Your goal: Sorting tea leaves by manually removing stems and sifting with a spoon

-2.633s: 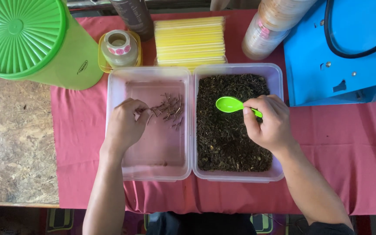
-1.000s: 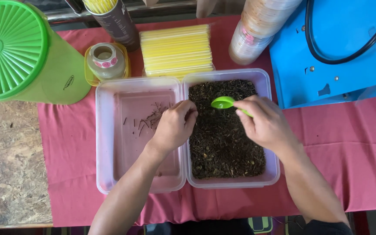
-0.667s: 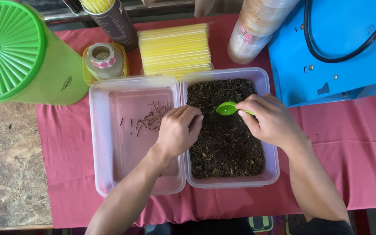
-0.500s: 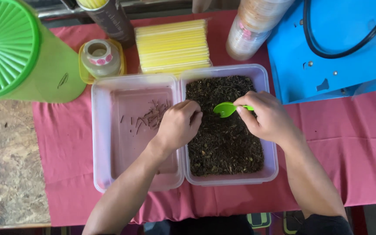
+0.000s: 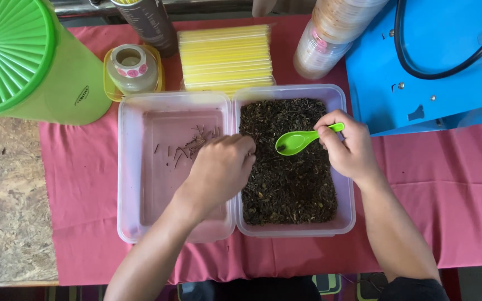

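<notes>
Since the earlier frames your left hand (image 5: 218,170) has crossed from the stem pile to the wall between the two tubs, fingers curled narrow over the edge of the dark dried leaves (image 5: 288,184); whether it pinches anything you cannot tell. Your right hand (image 5: 348,146) grips the green plastic spoon (image 5: 297,141) by its handle, bowl hovering low over the leaves in the right tub (image 5: 346,223). Light, loose and crumbly, the leaves look likely to scatter, so the stiff spoon is best held at the handle's end. Picked stems (image 5: 192,147) lie in the left tub (image 5: 126,167). Farther off stand a green canister (image 5: 57,83) and yellow straws (image 5: 225,56).
</notes>
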